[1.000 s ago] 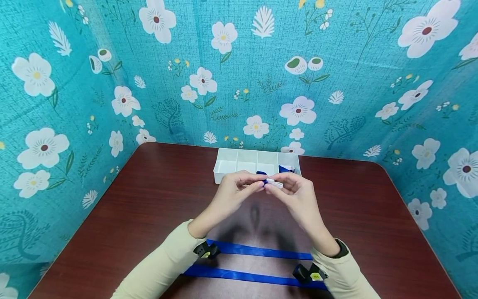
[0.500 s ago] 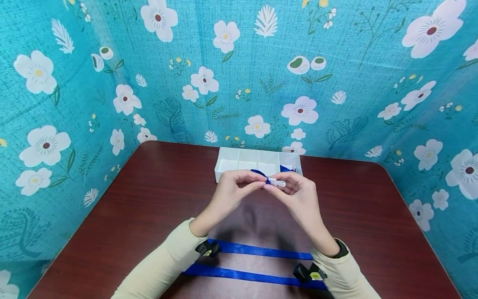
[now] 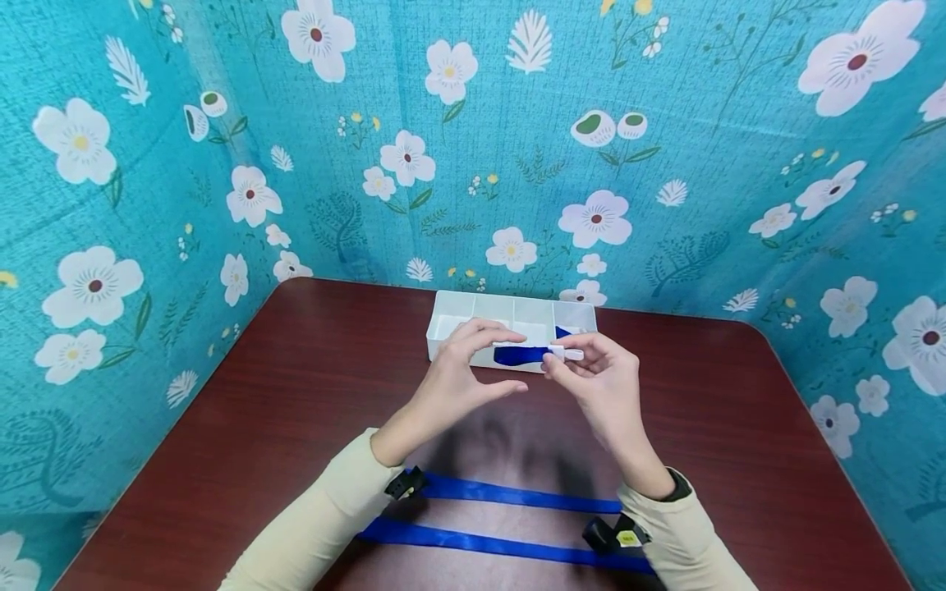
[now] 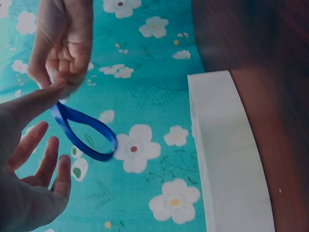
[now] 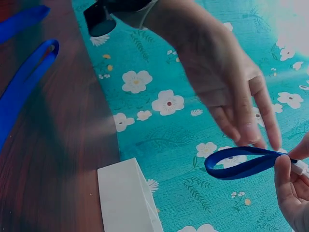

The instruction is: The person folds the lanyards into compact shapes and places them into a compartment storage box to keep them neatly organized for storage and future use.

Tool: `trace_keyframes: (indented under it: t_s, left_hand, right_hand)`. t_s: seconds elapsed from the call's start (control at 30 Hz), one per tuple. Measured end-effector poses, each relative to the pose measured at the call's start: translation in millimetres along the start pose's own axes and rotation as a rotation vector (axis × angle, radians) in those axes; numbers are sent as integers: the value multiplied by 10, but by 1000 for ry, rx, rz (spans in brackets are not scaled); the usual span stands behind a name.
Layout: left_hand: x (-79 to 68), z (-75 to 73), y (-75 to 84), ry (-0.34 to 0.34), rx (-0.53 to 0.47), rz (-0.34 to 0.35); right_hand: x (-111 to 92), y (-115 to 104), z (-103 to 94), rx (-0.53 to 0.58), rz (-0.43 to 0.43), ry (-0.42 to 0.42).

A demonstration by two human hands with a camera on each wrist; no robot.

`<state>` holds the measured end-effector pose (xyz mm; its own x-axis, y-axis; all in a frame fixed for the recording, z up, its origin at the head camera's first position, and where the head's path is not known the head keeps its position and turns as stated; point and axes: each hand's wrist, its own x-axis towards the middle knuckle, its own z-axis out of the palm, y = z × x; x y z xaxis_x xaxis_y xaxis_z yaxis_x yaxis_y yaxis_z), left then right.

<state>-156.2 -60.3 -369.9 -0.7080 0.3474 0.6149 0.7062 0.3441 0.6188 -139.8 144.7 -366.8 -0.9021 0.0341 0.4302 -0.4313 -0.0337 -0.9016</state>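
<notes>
My right hand point(image 3: 602, 382) pinches a small loop of blue ribbon point(image 3: 517, 355) at its white end piece point(image 3: 572, 355). The loop sticks out leftward from the fingertips, clear of the table. Around it, thumb and fingers spread apart, is my left hand point(image 3: 461, 373), holding nothing. In the left wrist view the blue loop point(image 4: 87, 130) hangs as a teardrop shape beside the spread left fingers. The right wrist view shows the ribbon loop point(image 5: 236, 166) flattened, its two ends meeting at the white piece point(image 5: 300, 166) between right thumb and finger.
A white divided box point(image 3: 452, 328) stands behind the hands at the table's back edge. Its right compartment holds a blue and white item point(image 3: 563, 332). Two long blue ribbon lengths point(image 3: 510, 495) lie across the brown table point(image 3: 296, 394) under the forearms. Floral cloth point(image 3: 458, 164) hangs around.
My left hand has let go of the blue ribbon and spread its fingers. The loop now shows fully, held by the right hand alone, which has shifted slightly right.
</notes>
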Motion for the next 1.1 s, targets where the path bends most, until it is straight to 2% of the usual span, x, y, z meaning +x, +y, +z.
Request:
trace_keyframes:
  t_s: [0.23, 0.6, 0.9, 1.1]
  left_hand:
    - [-23, -29, -100, -65, 14, -69]
    - [-26, -47, -162, -138, -184, -143]
    - [-24, -48, -143, -143, -158, -145]
    - [-26, -46, -128, -137, -175, -139]
  right_hand:
    - [-3, -44, -19, 78, 50, -14]
    - [15, -61, -104, 273, 49, -68]
    - [4, -74, -146, 360, 77, -56]
    - [-10, -68, -195, 357, 105, -39]
